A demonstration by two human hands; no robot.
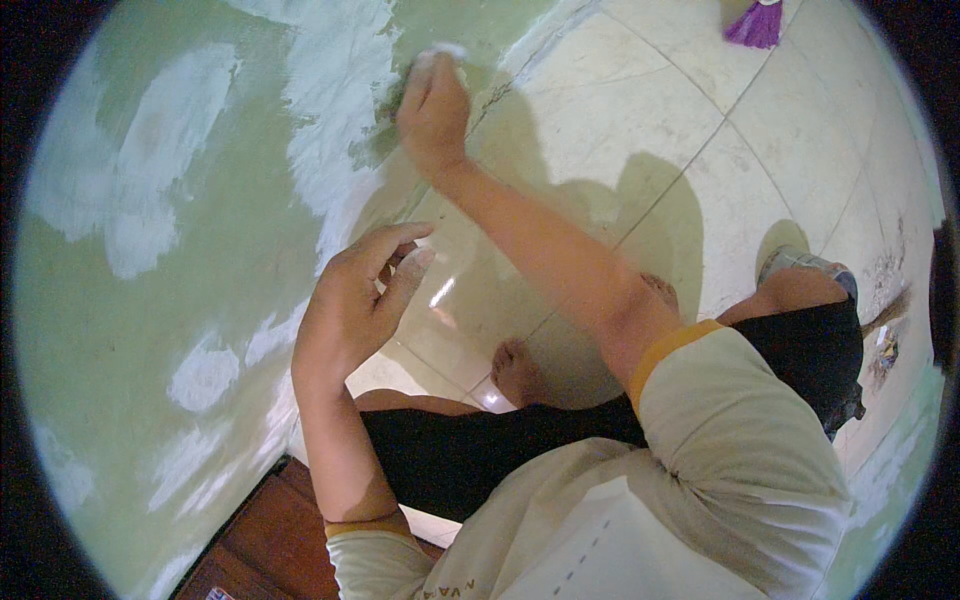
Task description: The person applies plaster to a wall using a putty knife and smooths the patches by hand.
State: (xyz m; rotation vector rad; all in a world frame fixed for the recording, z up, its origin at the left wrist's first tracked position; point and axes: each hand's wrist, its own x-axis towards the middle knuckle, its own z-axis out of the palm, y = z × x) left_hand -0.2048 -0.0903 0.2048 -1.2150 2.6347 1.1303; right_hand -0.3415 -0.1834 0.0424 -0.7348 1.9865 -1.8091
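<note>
Wall: a pale green wall fills the view from 7 to 12 o'clock, blotched with rough white patches of filler or scraped paint; the broadest streak runs down from 12 o'clock toward the centre.
Floor: glossy cream floor tiles spread from 12 to 4 o'clock, crossed by dark grout lines and by the person's shadow; gritty dust lies along the seam where wall meets floor.
Surroundings: a purple broom head shows at 1 o'clock, well apart from both hands; a dark wooden edge sits at 7 o'clock; a bare foot rests on the tiles near centre, a sandalled foot at 3 o'clock.
Right hand: the right hand reaches to 12 o'clock, fingers clenched over a small white pad; the pad peeks out above the fingertips, pressed flat against the wall just beside the floor seam.
Left hand: the left hand hovers near centre, fingers curled loosely with thumb touching the fingertips; whether it pinches anything cannot be told.
</note>
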